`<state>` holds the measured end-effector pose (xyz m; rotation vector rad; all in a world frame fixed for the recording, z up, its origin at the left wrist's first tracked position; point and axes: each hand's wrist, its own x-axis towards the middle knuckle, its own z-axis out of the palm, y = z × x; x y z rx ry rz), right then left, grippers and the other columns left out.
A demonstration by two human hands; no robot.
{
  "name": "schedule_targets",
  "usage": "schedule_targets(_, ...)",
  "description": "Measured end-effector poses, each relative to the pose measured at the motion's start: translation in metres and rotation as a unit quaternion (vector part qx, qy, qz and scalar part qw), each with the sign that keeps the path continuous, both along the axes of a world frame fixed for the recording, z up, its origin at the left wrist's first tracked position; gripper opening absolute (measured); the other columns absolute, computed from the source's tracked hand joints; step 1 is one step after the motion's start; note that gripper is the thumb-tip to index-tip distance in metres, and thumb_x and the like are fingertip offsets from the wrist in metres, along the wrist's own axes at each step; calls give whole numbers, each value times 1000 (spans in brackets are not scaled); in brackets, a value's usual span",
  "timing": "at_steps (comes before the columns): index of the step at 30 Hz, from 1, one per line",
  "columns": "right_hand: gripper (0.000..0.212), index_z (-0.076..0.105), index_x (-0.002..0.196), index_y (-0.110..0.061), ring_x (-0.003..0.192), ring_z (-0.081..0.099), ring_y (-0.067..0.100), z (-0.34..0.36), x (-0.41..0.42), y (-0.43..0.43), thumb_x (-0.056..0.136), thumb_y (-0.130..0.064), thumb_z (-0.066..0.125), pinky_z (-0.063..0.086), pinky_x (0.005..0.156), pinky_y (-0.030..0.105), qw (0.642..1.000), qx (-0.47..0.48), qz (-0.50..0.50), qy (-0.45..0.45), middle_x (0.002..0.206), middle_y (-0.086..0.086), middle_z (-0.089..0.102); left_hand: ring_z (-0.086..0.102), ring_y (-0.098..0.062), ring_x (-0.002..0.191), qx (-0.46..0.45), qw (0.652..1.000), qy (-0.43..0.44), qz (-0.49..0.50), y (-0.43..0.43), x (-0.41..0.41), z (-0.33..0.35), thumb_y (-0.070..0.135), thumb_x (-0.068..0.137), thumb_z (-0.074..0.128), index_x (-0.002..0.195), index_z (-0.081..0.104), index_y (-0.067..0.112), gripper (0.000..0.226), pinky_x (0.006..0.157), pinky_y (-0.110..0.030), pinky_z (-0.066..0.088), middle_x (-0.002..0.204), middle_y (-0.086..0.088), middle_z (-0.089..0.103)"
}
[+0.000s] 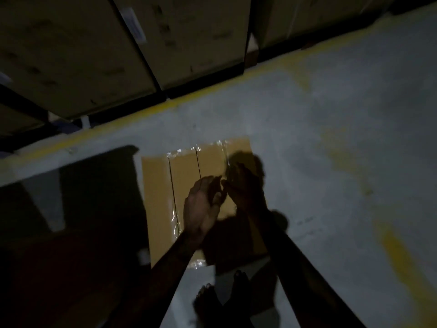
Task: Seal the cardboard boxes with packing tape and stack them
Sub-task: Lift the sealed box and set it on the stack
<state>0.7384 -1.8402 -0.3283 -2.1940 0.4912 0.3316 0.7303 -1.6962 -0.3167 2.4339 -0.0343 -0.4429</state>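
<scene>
The cardboard box [184, 169] lies on the concrete floor [331, 138] with clear packing tape [174, 218] already on its seams, so stacking seemingly remains; above it the left hand [203, 204] hovers loosely spread, while I cannot tell what the shadowed right hand [246, 189] holds.

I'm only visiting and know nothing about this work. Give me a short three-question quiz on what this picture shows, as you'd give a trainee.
1. True or false: the cardboard box lies on the floor.
2. What colour is the painted line on the floor? A red, B yellow, C blue.
3. Fill in: the shiny clear strips on the box are packing ____.
Key: 1 true; 2 B; 3 tape.
</scene>
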Motion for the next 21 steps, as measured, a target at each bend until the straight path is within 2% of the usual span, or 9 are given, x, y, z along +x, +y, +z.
schedule_targets(1,62,47,150,-26,125,57,21,34,8,-3,95,-49,66,46,99,29,1000,-15,7,-10,136,1,59,50,-21,136,-13,1000,-8,11,-1,8,36,28,102,63,149,49,20,50,103,-22,32,152,0,52)
schedule_targets(3,61,46,147,-34,116,64,20,115,22,-6,92,-53,67,55,95,36,1000,-3,8,-16,131,-2,62,49,-21,138,-39,997,-48,35,-1,19,100,31,102,63,148,51,19,49,108,-24,33,152,0,53)
schedule_targets(6,64,45,149,-29,122,62,23,229,26,-1,93,-46,72,53,98,39,998,4,30,-51,139,2,60,48,-20,139,-52,992,-100,57,7,23,191,35,102,63,147,51,23,48,113,-31,37,151,1,53)
schedule_targets(10,62,44,148,-34,127,56,18,352,19,24,93,-53,67,49,101,36,990,-9,63,-129,140,-6,57,50,-18,137,-111,974,-174,91,30,18,310,34,101,65,146,53,22,48,112,-30,38,149,2,55)
schedule_targets(12,65,40,150,-36,131,52,16,404,9,42,94,-57,63,48,103,37,982,-24,88,-165,146,-10,52,52,-18,135,-122,965,-210,99,45,10,367,36,102,64,144,54,22,46,110,-29,39,147,3,57)
schedule_targets(14,67,38,152,-36,135,48,17,454,1,65,94,-59,61,47,102,36,974,-38,106,-198,151,-9,49,55,-19,131,-112,958,-248,92,66,4,418,38,102,64,142,56,21,45,102,-29,43,143,2,60)
schedule_targets(16,64,40,150,-35,133,49,19,498,-3,94,94,-56,63,47,97,34,964,-34,122,-234,147,-7,52,56,-20,127,-95,951,-277,99,95,-5,467,37,102,64,141,57,17,45,96,-25,38,140,-1,61)
schedule_targets(19,61,48,144,-33,129,54,22,549,-6,151,92,-58,64,50,99,37,949,-24,167,-267,143,-1,58,56,-23,128,-92,932,-333,112,158,-22,527,46,102,61,142,57,18,50,101,-33,42,142,-6,61)
schedule_targets(21,60,50,142,-30,127,57,23,573,-15,197,92,-59,64,49,96,34,940,-29,203,-272,141,2,60,55,-22,130,-83,926,-346,124,210,-43,554,47,100,64,142,56,21,51,105,-40,47,143,-4,60)
